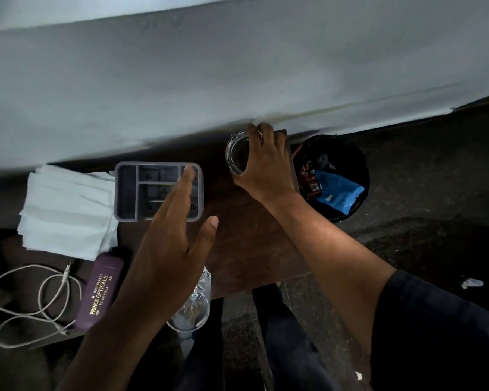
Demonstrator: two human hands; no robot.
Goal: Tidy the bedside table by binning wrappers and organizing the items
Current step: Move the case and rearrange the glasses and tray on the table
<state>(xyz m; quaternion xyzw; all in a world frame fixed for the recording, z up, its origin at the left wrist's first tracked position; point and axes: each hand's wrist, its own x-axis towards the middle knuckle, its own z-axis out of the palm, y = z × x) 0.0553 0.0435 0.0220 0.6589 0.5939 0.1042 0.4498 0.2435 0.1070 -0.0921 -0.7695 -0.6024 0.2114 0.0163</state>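
Note:
On the dark wooden bedside table, my right hand grips a clear glass jar at the far right corner, close to the wall. My left hand hovers open, fingers spread, over the right part of a grey divided organizer tray; it holds nothing. A purple spectacle case marked "Prince Opticals" lies at the near left. A white cable coils left of it. White tissues are stacked left of the tray. A clear plastic bottle lies at the near edge, partly under my left wrist.
A black bin stands on the floor right of the table, with a blue wrapper and a red wrapper inside. A pale wall runs behind the table. A scrap of paper lies on the dark floor at right.

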